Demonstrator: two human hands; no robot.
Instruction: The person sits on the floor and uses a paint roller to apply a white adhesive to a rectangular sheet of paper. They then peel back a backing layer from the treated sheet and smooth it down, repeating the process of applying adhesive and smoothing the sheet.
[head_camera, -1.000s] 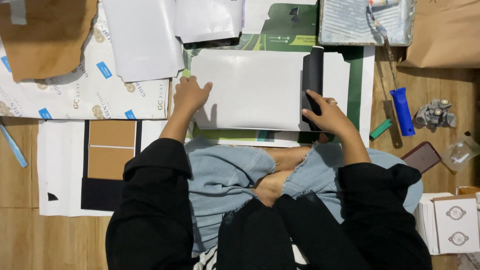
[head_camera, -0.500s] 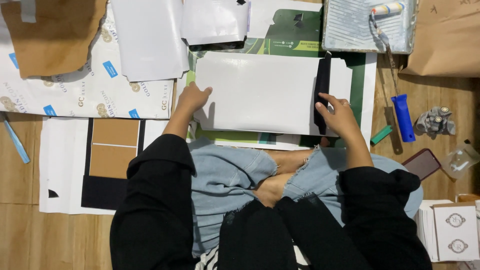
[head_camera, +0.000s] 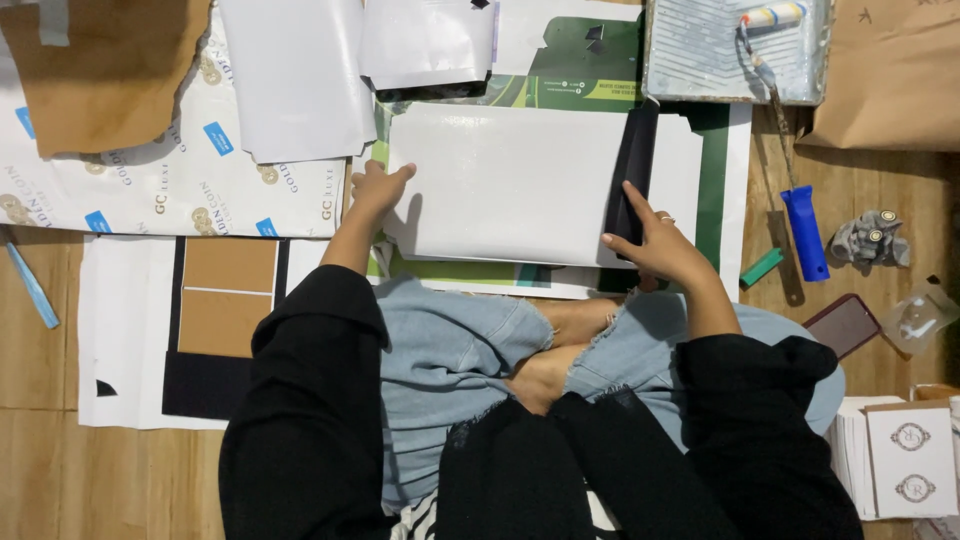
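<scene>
white sheet (head_camera: 510, 180) flat at upper centre of frame, left hand (head_camera: 375, 190) pressed open-palmed on its left edge, gripping nothing; right hand (head_camera: 660, 245) pinching the black strip (head_camera: 635, 165) along its right side; blue-handled paint roller (head_camera: 785, 130) and tray (head_camera: 700, 60) upper right

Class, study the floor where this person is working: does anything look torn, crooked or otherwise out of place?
Yes. The brown paper at top left has a ragged, torn lower edge, and a white sheet lies tilted over the printed wrapping paper. The left hand and right hand hold the white board straight.
</scene>
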